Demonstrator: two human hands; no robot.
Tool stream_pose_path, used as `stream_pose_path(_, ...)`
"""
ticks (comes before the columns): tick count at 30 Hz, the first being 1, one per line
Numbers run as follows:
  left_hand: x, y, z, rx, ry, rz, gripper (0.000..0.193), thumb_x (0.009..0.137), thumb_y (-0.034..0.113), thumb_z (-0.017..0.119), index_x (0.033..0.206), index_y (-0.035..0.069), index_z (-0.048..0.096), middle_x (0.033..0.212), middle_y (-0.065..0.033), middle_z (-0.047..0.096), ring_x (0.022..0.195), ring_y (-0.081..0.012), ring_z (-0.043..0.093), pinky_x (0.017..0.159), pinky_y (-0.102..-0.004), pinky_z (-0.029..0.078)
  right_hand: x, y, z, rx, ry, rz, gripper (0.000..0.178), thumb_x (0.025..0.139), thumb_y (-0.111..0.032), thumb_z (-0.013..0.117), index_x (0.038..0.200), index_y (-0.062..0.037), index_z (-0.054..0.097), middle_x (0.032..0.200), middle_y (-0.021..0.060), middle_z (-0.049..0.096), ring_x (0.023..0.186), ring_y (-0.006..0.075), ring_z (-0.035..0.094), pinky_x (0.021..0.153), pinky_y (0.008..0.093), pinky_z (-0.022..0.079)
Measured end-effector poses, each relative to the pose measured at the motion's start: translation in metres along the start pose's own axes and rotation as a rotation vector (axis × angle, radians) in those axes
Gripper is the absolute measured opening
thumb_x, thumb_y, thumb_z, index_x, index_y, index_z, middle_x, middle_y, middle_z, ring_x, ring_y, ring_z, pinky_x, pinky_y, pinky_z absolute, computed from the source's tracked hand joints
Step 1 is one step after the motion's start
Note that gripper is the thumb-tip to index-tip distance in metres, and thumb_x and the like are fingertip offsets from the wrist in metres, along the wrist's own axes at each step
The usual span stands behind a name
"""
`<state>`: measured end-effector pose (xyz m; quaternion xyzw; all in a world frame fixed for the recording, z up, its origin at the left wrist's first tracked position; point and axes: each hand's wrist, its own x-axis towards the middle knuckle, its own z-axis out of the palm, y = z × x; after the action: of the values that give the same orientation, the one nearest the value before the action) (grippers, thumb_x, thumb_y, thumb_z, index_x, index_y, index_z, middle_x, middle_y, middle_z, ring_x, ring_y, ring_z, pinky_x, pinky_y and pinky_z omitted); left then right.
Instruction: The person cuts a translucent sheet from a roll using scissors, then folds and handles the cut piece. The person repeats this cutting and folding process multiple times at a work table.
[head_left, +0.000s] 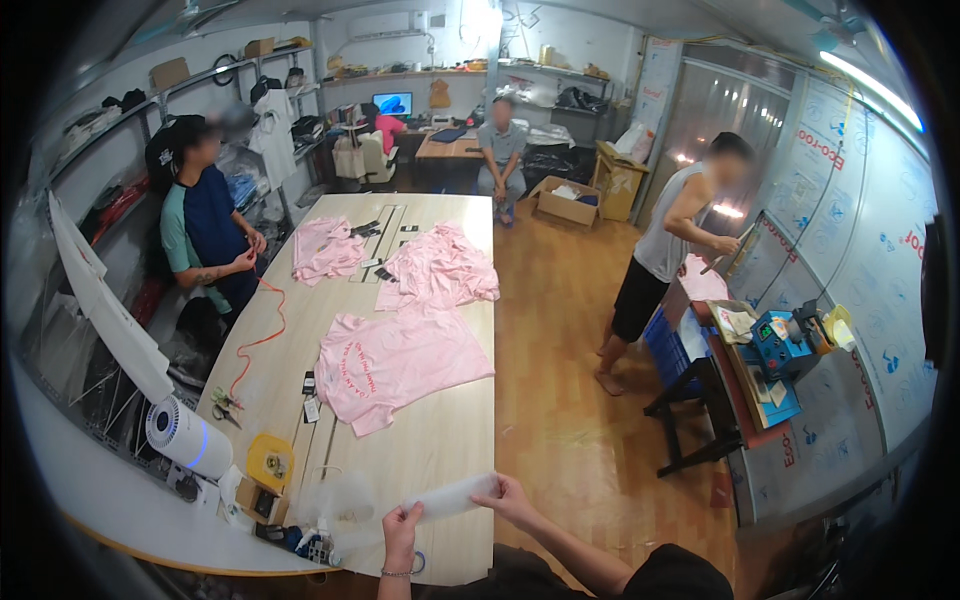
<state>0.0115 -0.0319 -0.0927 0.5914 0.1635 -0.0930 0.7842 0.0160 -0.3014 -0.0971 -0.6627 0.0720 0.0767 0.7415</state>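
Over the near end of the table, my left hand point(402, 528) and my right hand point(508, 500) pinch opposite ends of a folded, translucent whitish sheet point(452, 497). It looks like thin plastic or film; which I cannot tell. A pink T-shirt point(400, 362) with red lettering lies spread on the table point(455, 420) beyond my hands. Farther off, a crumpled pink shirt pile point(445, 268) and another pink shirt point(328, 250) rest beside small black tags point(377, 268). Clear plastic point(340, 497) lies left of my left hand, and a tape roll point(419, 562) sits just below the sheet.
On the left edge are scissors point(226, 415), a yellow basket point(270, 462) and a white cylindrical appliance point(190, 438). A person point(212, 215) there holds a red cord point(280, 320). At right, another person point(680, 225) stands by a blue press machine point(782, 345). Two people sit at the back.
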Motion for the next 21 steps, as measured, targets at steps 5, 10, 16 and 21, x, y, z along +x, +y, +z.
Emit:
stream_pose_path(5,0.004,-0.005,0.005,0.123,-0.092,0.11,0.015,0.093,0.008,0.085,0.102,-0.003,0.079,0.093,-0.0033,0.076,0.084,-0.0098,0.064,0.08,-0.0279,0.051,-0.022,-0.001,0.001,-0.008,0.111,-0.042,0.043,0.093,-0.017,0.088,0.127,0.0006,0.068,0.115,0.004,0.076,0.105,0.013,0.072,0.093,0.0309,0.058)
stream_pose_path(10,0.006,0.004,0.007,0.163,-0.173,0.209,0.015,0.09,0.002,0.085,0.102,-0.003,0.078,0.097,-0.0048,0.076,0.088,-0.0113,0.066,0.083,-0.0293,0.052,-0.027,-0.017,0.006,-0.033,0.165,0.0,0.042,0.094,-0.026,0.087,0.122,0.0006,0.073,0.109,0.0068,0.078,0.097,0.0152,0.072,0.087,0.0323,0.057)
stream_pose_path(16,-0.005,0.022,0.015,0.082,-0.128,0.174,0.017,0.093,0.002,0.08,0.108,-0.005,0.075,0.101,-0.0062,0.076,0.09,-0.0138,0.068,0.085,-0.0306,0.053,-0.013,0.001,0.008,-0.067,0.133,-0.056,0.037,0.095,-0.023,0.086,0.121,0.0006,0.074,0.108,0.0066,0.078,0.099,0.0154,0.071,0.091,0.0334,0.057)
stream_pose_path(21,0.014,0.005,0.003,0.068,-0.131,0.108,0.014,0.096,0.005,0.079,0.107,-0.004,0.075,0.1,-0.0058,0.075,0.09,-0.012,0.066,0.084,-0.0298,0.052,-0.009,0.015,0.009,-0.092,0.116,-0.125,0.036,0.095,-0.016,0.085,0.125,-0.0005,0.071,0.111,0.004,0.076,0.104,0.0132,0.069,0.095,0.0341,0.056)
